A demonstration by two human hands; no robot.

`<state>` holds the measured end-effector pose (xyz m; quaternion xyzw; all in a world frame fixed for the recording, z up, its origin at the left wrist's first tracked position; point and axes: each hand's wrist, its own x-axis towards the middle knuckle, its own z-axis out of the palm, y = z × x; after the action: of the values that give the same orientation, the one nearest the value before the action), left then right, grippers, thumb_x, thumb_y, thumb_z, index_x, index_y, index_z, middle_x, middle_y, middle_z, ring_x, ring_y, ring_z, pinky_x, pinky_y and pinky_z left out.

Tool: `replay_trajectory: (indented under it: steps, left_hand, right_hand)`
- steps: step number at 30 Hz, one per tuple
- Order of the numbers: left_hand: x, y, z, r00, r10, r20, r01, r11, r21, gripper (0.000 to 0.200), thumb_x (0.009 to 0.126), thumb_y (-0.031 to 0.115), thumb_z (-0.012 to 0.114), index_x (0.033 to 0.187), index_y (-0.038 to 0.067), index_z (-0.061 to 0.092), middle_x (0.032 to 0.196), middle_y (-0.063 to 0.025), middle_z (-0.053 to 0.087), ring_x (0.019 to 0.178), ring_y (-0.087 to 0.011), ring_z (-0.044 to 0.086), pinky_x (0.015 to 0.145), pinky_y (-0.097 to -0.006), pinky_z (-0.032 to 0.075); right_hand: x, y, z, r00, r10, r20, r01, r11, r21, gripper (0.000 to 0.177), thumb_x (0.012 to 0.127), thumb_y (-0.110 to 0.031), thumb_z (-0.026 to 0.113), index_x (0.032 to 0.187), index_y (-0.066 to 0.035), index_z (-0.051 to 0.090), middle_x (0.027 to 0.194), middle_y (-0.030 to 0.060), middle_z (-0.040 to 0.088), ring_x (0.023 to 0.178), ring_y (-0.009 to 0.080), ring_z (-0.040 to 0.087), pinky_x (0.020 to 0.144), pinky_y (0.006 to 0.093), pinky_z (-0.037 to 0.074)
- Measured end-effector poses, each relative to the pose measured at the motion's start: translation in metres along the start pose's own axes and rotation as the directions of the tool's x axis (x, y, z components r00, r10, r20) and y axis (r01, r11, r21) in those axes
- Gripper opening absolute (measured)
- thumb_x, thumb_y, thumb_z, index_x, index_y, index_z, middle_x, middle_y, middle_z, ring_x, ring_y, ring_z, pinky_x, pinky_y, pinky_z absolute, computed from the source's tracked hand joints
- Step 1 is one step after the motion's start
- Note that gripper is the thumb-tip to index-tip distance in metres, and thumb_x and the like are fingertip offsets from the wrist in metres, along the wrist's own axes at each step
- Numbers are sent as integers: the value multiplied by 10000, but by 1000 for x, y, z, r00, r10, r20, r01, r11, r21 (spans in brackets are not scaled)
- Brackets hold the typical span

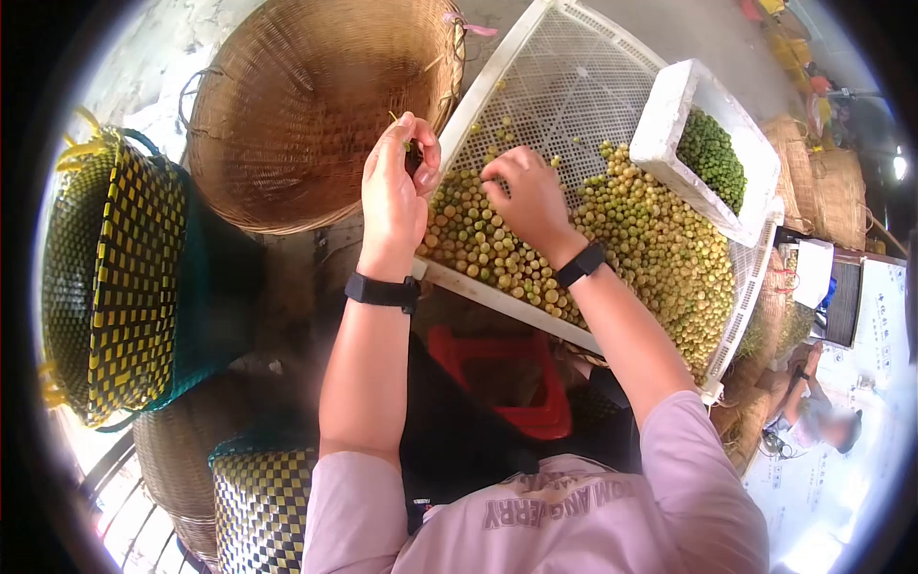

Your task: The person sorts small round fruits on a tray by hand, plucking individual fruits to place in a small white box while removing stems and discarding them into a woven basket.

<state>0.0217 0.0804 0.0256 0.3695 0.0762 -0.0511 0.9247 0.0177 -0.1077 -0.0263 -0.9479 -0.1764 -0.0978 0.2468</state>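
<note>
My left hand (pixel 395 187) is raised between the woven basket and the fruit tray, palm turned inward. Its fingers are curled closed, with a thin stem-like tip and a bit of green at them; the rest of what they hold is hidden. Over the left part of the tray, just above the fruit, my right hand (pixel 532 203) has its thumb and fingers drawn together in a pinch. Whatever is in that pinch is too small to name. Small round yellow-green fruits (pixel 660 253) lie heaped in the white plastic mesh tray (pixel 497 299).
A white foam box (pixel 660 120) of smaller green fruits (pixel 710 158) rests on the tray's right side. The large wicker basket (pixel 287 115) stands at the upper left. Black-and-yellow woven baskets (pixel 134 277) are at left, a red stool (pixel 540 421) below the tray. Another person (pixel 813 421) sits far right.
</note>
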Motion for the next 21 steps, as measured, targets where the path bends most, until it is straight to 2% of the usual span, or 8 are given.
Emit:
replay_trajectory:
  steps: [3,8,11,13,15,17,20,21]
  left_hand:
    - [3,0,-2,1000,6,-7,-6,999,-47,251,964,277,514,818,73,509,696,-3,445,553,-70,328,517,-214,255]
    - [5,-1,-9,1000,-2,-9,2,997,-76,248,962,278,526,822,74,511,702,-4,450,555,-70,339,523,-211,264]
    - [4,0,-8,999,-20,-33,17,996,-82,241,964,273,526,827,76,513,706,-5,457,556,-69,344,521,-205,265]
    - [4,1,-7,998,-31,-52,27,996,-84,234,966,267,525,829,77,514,710,-7,463,557,-68,346,520,-203,267]
    - [2,1,-8,999,-40,-30,39,999,-35,221,970,254,520,835,79,519,720,-10,475,557,-65,349,516,-200,270]
    - [1,0,-7,998,-46,-51,44,998,-46,220,972,254,519,839,79,521,721,-11,475,558,-66,349,516,-202,270]
    - [3,2,-7,995,-57,-83,52,997,-62,218,974,256,516,847,79,525,724,-12,476,558,-68,350,515,-206,269]
    - [3,2,-8,996,-65,-67,61,996,-63,218,974,255,518,847,78,525,723,-11,473,559,-71,351,519,-207,273]
  right_hand:
    - [-3,-19,16,997,-80,15,77,990,120,31,796,-149,656,823,-157,642,916,10,558,945,228,563,818,399,443]
    - [-2,-26,19,978,-186,90,197,971,-138,112,746,-145,702,844,-137,650,904,9,532,892,202,554,760,356,424]
    - [1,-21,11,972,-176,157,200,969,-147,119,742,-155,705,834,-118,639,910,10,533,914,197,550,784,354,421]
    - [3,-16,6,979,-193,60,197,977,-79,136,757,-142,694,842,-75,613,893,24,566,867,205,581,758,344,453]
    - [6,-15,2,951,237,197,-302,842,447,127,780,-131,660,852,-50,595,874,55,606,822,244,609,736,365,484]
    - [10,-22,3,945,270,182,-325,821,469,138,791,-105,641,887,-22,586,843,74,633,756,270,627,697,367,507]
    - [11,-26,22,997,-45,63,36,991,129,110,795,-126,637,885,-67,619,879,47,611,837,255,615,732,387,499]
    - [13,-29,24,997,-47,63,39,991,130,110,795,-126,637,885,-67,619,879,47,611,837,255,615,732,387,499]
